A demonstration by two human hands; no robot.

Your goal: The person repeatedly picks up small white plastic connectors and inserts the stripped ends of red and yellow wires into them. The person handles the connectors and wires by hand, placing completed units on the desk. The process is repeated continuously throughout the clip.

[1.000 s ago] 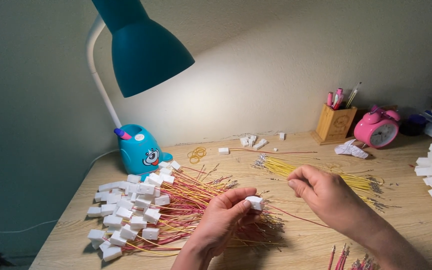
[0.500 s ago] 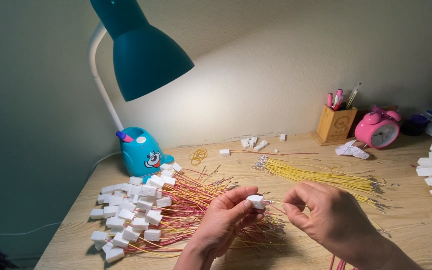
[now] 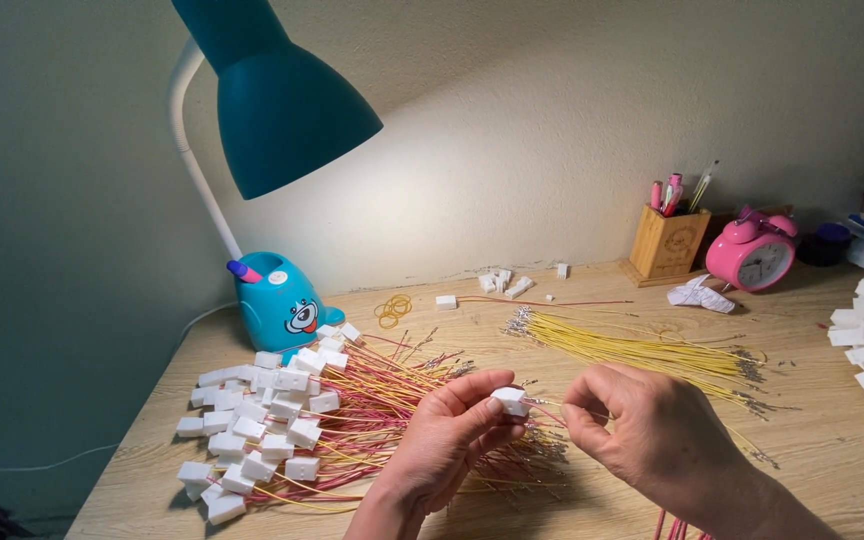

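Lamplight from a teal desk lamp (image 3: 282, 110) falls across the wooden desk (image 3: 832, 450). Above it, the left hand (image 3: 447, 440) pinches a small white connector housing (image 3: 510, 401) in its fingers (image 3: 482, 410). The right hand (image 3: 657, 430), just beside, is closed, seemingly on a thin wire. Finished red-and-yellow wired connectors (image 3: 282, 425) lie piled left; loose yellow wires (image 3: 632, 350) lie beyond.

Matt white plastic connector (image 3: 510, 402), smooth wooden desk (image 3: 832, 440), glossy teal plastic lamp (image 3: 287, 110)
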